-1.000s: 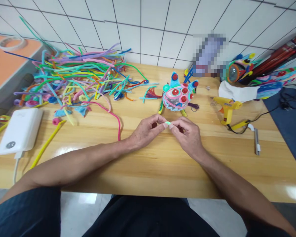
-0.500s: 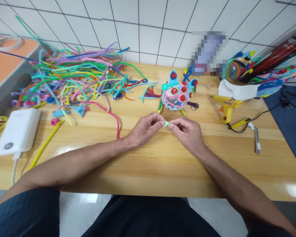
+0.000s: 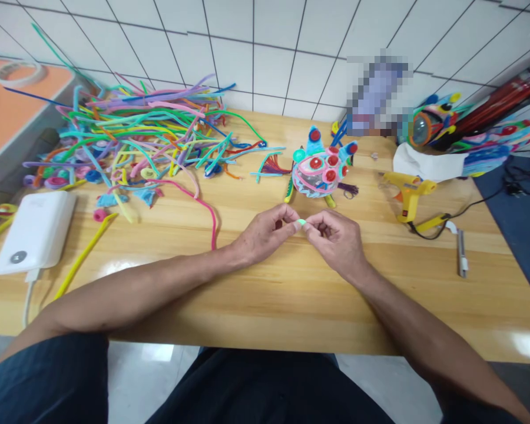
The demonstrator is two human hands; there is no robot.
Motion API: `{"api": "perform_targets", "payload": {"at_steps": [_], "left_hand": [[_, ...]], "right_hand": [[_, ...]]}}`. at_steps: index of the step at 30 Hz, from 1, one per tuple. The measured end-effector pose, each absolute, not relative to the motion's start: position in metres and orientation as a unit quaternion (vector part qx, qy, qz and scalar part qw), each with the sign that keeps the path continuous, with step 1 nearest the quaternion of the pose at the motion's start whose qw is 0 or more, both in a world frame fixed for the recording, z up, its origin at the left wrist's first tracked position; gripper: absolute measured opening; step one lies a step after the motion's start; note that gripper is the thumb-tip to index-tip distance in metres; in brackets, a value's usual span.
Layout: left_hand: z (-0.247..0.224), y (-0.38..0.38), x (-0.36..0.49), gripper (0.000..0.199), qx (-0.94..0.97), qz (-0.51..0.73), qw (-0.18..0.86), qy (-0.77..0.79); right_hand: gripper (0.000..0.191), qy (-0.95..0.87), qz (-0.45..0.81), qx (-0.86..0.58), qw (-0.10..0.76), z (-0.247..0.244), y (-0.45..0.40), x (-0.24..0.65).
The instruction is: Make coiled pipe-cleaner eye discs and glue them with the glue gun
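Bench: figure toward back edge.
Left hand, right hand: pinched closed on green piece (half-hidden).
Change: negligible; handling continues.

small light-green piece, mostly covered; pinched between both hands

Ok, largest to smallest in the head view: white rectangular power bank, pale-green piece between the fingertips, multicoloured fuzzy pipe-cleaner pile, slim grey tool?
Pipe-cleaner pile
Power bank
Grey tool
Green piece, partly hidden
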State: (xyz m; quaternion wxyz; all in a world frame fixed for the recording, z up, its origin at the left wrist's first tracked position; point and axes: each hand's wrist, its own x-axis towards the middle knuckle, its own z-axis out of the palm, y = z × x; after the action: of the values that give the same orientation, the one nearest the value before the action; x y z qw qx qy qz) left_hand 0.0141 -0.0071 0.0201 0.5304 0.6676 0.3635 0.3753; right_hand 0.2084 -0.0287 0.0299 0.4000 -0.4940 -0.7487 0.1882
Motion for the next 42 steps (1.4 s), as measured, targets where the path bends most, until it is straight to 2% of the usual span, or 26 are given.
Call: {"api": "perform_targets", "payload": {"at_steps": [3,6,9,18,24,26,31,34,42], "left_hand": [[0.018,-0.002,0.011,0.014,0.772,0.37,0.392,0.337],[0.015,0.0,0.009,0.014,0.806,0.384,0.332,0.306],[0.015,-0.001,0.009,0.016,0.79,0.393,0.347,0.319],[0.012,-0.006,0.015,0.03,0.661,0.406,0.492,0.395],[0.009,-0.009,0.017,0.026,0.652,0.419,0.496,0.392],[0.011,-0.009,0.015,0.024,0.673,0.406,0.484,0.384],[0.016,-0.002,0.011,0.019,0.766,0.396,0.387,0.327],[0.015,0.0,0.01,0.02,0.791,0.405,0.351,0.297],[0.018,-0.003,0.011,0.023,0.711,0.412,0.434,0.369]], "right_hand": [[0.018,-0.822,0.038,-0.445,0.354,0.031,-0.03,0.212],[0.017,-0.846,-0.033,-0.429,0.315,0.032,-0.032,0.214],[0.014,-0.839,0.001,-0.446,0.312,0.034,-0.032,0.214],[0.014,-0.752,0.194,-0.5,0.382,0.032,-0.028,0.211],[0.015,-0.697,0.292,-0.516,0.402,0.031,-0.029,0.208],[0.016,-0.702,0.289,-0.517,0.395,0.031,-0.029,0.208],[0.017,-0.794,0.135,-0.47,0.361,0.033,-0.03,0.211],[0.017,-0.814,0.1,-0.457,0.344,0.035,-0.031,0.212],[0.011,-0.777,0.16,-0.477,0.38,0.038,-0.026,0.215]]}}
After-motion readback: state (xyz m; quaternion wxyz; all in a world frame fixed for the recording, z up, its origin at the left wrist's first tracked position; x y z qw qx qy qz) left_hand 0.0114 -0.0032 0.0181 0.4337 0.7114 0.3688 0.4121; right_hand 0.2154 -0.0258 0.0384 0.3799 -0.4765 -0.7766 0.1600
